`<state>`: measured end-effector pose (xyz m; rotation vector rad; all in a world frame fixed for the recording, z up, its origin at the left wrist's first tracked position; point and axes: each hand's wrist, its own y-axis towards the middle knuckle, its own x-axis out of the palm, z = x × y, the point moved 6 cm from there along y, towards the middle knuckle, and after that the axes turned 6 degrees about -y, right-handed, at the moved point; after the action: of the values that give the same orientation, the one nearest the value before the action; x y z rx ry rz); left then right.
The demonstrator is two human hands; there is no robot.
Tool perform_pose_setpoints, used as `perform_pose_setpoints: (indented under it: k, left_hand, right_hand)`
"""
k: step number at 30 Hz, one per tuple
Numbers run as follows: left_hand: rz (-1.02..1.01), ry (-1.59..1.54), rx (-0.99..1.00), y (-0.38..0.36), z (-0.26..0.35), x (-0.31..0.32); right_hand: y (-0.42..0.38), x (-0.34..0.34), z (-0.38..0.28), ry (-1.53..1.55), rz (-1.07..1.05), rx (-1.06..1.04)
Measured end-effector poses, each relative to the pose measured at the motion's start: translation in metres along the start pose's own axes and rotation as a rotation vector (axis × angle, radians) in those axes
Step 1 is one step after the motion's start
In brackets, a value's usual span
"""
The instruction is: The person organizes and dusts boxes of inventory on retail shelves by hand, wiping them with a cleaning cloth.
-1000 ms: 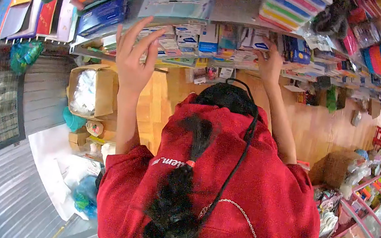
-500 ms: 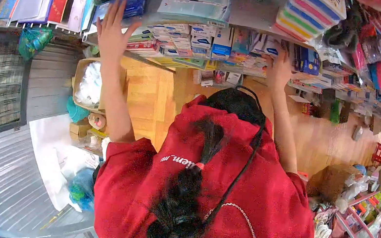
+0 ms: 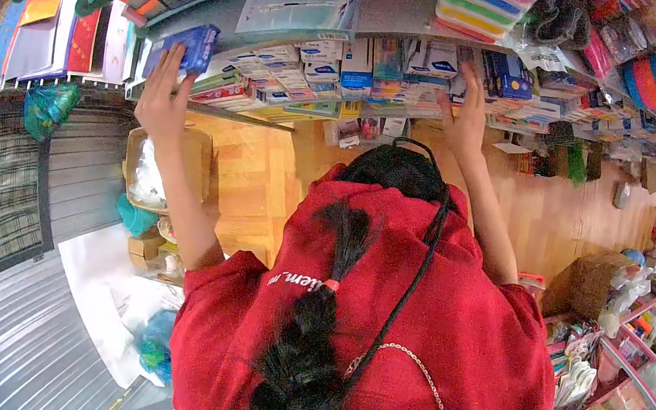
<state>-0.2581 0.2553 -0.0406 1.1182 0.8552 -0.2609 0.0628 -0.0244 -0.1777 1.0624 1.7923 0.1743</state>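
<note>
My left hand (image 3: 161,104) reaches up to the shelf at the left, fingers stretched out and thumb apart. Its fingertips overlap the near edge of a shiny blue packet (image 3: 197,45) lying on the shelf. My right hand (image 3: 466,122) is raised at the front of the lower shelf, open, with fingers spread. It is close to a white box with a blue label (image 3: 433,58) and a dark blue box (image 3: 507,76). Between my hands, the lower shelf holds stacks of small white and blue boxes (image 3: 320,61).
A pale, plastic-wrapped pack (image 3: 298,10) lies on the upper shelf, beside a striped multicoloured stack (image 3: 486,6). Binders (image 3: 84,46) stand at the far left. On the floor are an open carton (image 3: 199,160) and a brown box (image 3: 598,284). A pink rack (image 3: 627,369) stands at the right.
The view has shifted, and the shelf sits further left. My left hand and the blue packet are lower in view. My right hand's fingers have come away from the white box and spread.
</note>
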Motion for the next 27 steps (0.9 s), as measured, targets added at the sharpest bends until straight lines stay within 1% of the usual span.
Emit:
perform_pose_setpoints:
  k: [1,2,4,5,6,7,9,10,11,13,15,16,19,20,21,22,25,26,27]
  left_hand:
    - [0.040,-0.074,-0.029,-0.001,0.011,-0.011]
    - [0.072,-0.106,-0.162,0.001,0.029,-0.027]
    - [0.231,-0.385,-0.331,-0.012,0.028,-0.045]
    - [0.316,-0.523,-0.417,-0.020,0.028,-0.050]
    - [0.333,-0.684,-0.478,-0.012,0.050,-0.053]
    - [0.356,-0.780,-0.616,-0.018,0.052,-0.044]
    - [0.393,-0.979,-0.890,-0.027,0.056,-0.018]
    - [0.341,-1.144,-0.952,-0.024,0.078,-0.002]
    - [0.282,-1.309,-1.013,-0.020,0.102,0.014]
    - [-0.020,-1.431,-1.108,-0.023,0.130,0.051]
    - [-0.221,-1.518,-1.132,-0.027,0.170,0.075]
    - [-0.293,-1.543,-1.144,-0.030,0.184,0.085]
    - [-0.479,-1.619,-1.165,-0.034,0.219,0.111]
    - [-0.547,-1.663,-1.168,-0.037,0.229,0.123]
    - [-0.612,-1.702,-1.172,-0.040,0.238,0.134]
    - [-0.704,-1.739,-1.139,-0.042,0.252,0.144]
    - [-1.034,-1.721,-1.011,-0.047,0.291,0.164]
    - [-1.064,-1.548,-0.934,-0.049,0.296,0.169]
    - [-1.080,-1.572,-0.867,-0.050,0.304,0.173]
  right_hand:
    - [-0.005,-0.006,0.000,0.023,-0.025,0.016]
    - [-0.008,-0.016,-0.002,0.038,-0.003,0.001]
    - [-0.012,-0.033,-0.012,0.077,0.027,-0.034]
    - [-0.012,-0.035,-0.014,0.113,-0.003,-0.003]
    - [-0.013,-0.038,-0.016,0.147,-0.034,0.030]
    - [-0.013,-0.044,-0.019,0.178,-0.064,0.064]
    - [-0.006,-0.051,-0.038,0.427,-0.191,0.121]
    - [-0.001,-0.056,-0.049,0.550,-0.249,0.153]
    - [0.004,-0.064,-0.064,0.627,-0.340,0.086]
    - [0.009,-0.079,-0.090,0.778,-0.519,-0.049]
    - [0.003,-0.086,-0.102,0.759,-0.604,-0.114]
    - [0.002,-0.095,-0.107,0.658,-0.557,-0.198]
    - [-0.011,-0.106,-0.080,0.459,-0.605,-0.039]
    - [-0.016,-0.112,-0.068,0.411,-0.512,-0.015]
    - [-0.020,-0.117,-0.054,0.387,-0.480,0.033]
    - [-0.023,-0.122,-0.039,0.368,-0.448,0.080]
    - [-0.029,-0.134,0.002,0.296,-0.317,0.215]
    - [-0.036,-0.131,0.022,0.292,-0.284,0.264]
    - [-0.037,-0.131,0.039,0.288,-0.252,0.311]
